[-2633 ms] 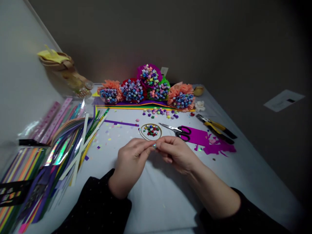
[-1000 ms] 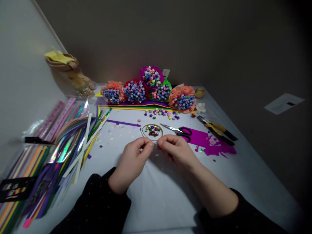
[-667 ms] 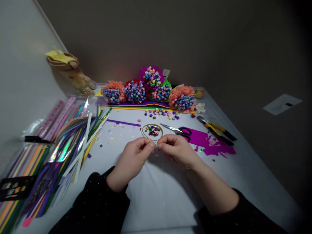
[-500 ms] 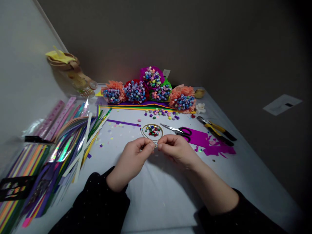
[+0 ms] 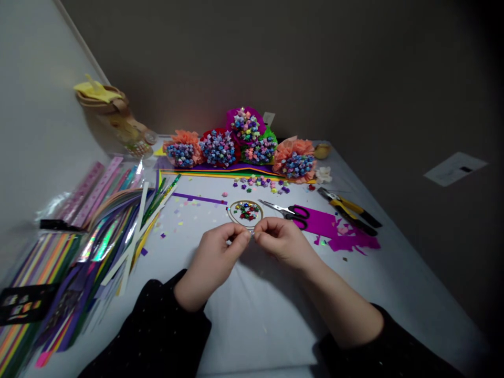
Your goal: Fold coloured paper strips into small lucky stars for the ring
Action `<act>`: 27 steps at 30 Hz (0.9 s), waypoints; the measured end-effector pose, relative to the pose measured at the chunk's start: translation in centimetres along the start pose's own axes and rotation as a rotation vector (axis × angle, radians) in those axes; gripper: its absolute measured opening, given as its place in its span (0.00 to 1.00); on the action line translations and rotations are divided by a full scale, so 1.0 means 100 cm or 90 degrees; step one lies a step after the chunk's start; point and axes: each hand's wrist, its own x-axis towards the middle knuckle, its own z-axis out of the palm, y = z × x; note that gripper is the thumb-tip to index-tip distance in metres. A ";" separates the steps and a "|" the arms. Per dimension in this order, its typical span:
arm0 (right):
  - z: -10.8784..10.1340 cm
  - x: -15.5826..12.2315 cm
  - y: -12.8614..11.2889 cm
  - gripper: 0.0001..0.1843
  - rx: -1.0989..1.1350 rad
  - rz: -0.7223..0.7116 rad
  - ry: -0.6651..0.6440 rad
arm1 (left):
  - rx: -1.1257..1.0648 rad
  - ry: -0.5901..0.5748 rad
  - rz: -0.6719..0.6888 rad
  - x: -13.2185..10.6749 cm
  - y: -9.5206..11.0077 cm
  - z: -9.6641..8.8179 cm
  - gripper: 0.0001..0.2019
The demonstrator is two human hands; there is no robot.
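My left hand [image 5: 214, 257] and my right hand [image 5: 281, 242] meet fingertip to fingertip over the white table [image 5: 244, 310]. Both pinch one tiny shiny folded paper piece [image 5: 251, 236], mostly hidden by the fingers. Just beyond my fingertips lies a small round dish [image 5: 245, 212] with several small coloured paper stars in it. Scissors with pink handles [image 5: 289, 211] lie right of the dish, close to my right hand.
Long coloured and holographic paper strips [image 5: 98, 236] fan out at the left. Star-filled paper bouquets [image 5: 236, 144] line the back, loose stars [image 5: 260, 182] before them. Purple paper scraps [image 5: 338, 233] and yellow-handled pliers [image 5: 348, 209] lie at right. A basket [image 5: 112, 123] stands back left.
My hands have shifted slightly up and away since the earliest frame, still pinching the small piece between them. Over the last second they barely move.
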 end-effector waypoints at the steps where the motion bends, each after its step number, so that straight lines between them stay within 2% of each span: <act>1: 0.000 0.000 -0.001 0.02 -0.003 -0.004 0.001 | 0.010 0.003 0.009 0.000 -0.001 0.001 0.09; 6: -0.003 0.000 -0.003 0.05 -0.017 0.009 -0.045 | 0.103 -0.003 0.074 -0.001 -0.006 0.001 0.10; 11: -0.003 0.002 -0.002 0.04 -0.095 -0.031 -0.040 | 0.189 -0.013 0.125 0.000 -0.007 0.000 0.09; 15: 0.000 0.001 -0.002 0.04 -0.088 -0.035 -0.055 | 0.155 0.004 0.112 0.001 -0.006 -0.002 0.11; 18: 0.000 -0.001 -0.002 0.05 -0.049 -0.026 -0.044 | 0.114 0.034 0.121 0.001 -0.004 -0.003 0.09; 27: 0.001 -0.003 0.000 0.07 0.076 0.034 -0.070 | 0.200 0.107 0.341 -0.002 -0.010 -0.002 0.07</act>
